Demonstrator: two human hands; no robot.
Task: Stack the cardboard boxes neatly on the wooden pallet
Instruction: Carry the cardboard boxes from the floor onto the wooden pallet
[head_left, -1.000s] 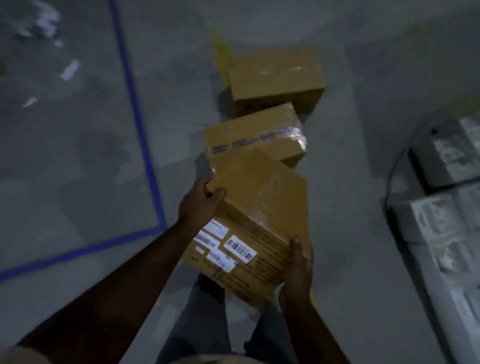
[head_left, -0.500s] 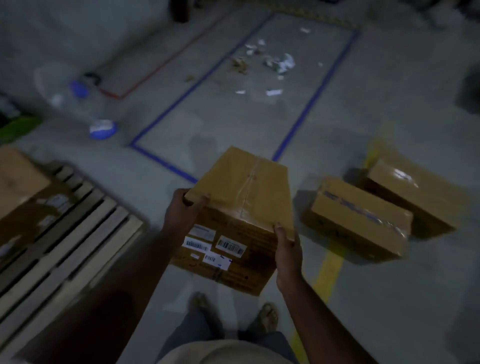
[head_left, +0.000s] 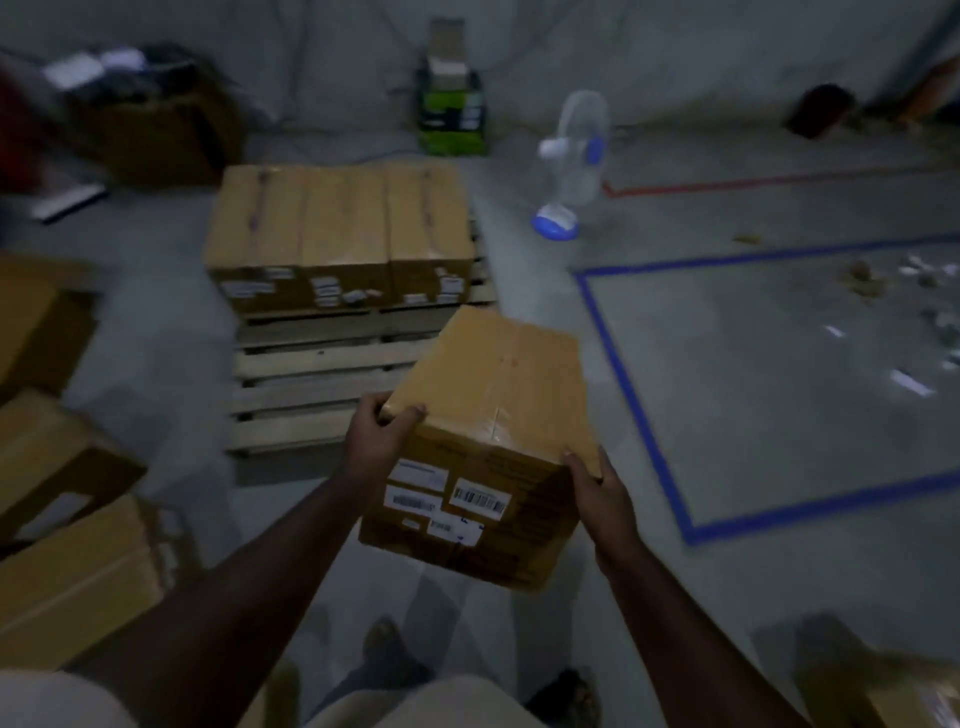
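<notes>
We hold a brown taped cardboard box (head_left: 488, 441) in the air just before the near right corner of the slatted wooden pallet (head_left: 317, 374), its long axis running away from us and a little to the right, the end with white barcode labels facing us. Our left hand (head_left: 376, 441) grips the near left top corner, thumb curled over the top edge. Our right hand (head_left: 602, 493) presses the near right edge, fingers close together. A row of three brown cardboard boxes (head_left: 340, 234) fills the pallet's far edge. The grey concrete floor (head_left: 779, 389) carries blue tape lines (head_left: 639, 410); a white-and-blue fan (head_left: 569, 166) stands beyond the pallet.
</notes>
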